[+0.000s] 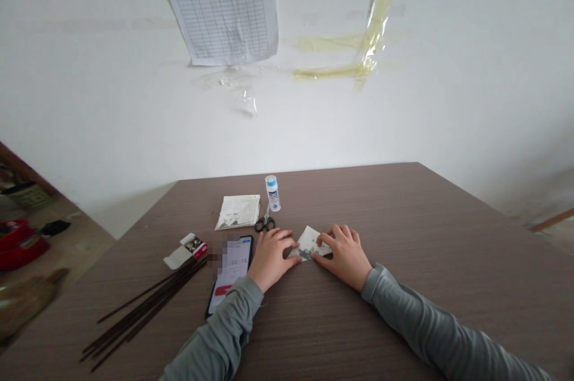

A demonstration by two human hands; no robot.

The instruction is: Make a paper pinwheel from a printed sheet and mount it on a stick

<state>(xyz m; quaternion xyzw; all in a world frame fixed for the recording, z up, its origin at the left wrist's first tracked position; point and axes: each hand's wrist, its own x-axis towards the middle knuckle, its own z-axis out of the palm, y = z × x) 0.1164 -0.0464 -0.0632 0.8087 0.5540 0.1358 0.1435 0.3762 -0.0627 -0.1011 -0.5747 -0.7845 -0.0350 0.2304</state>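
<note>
A small folded piece of printed paper lies on the brown table between my two hands, one corner pointing away from me. My left hand has its thumb and index fingertip together on the paper's left corner. At the right side, my right hand pinches the edge with thumb and forefinger, other fingers curled. Just beyond my left hand are black-handled scissors, blades pointing to a white and blue glue stick. Beside them rests a larger folded sheet of printed paper.
A phone with a timer lies left of my left hand, partly under my forearm. Farther left are a small open box and several thin dark sticks. The table meets a white wall with a taped printed sheet.
</note>
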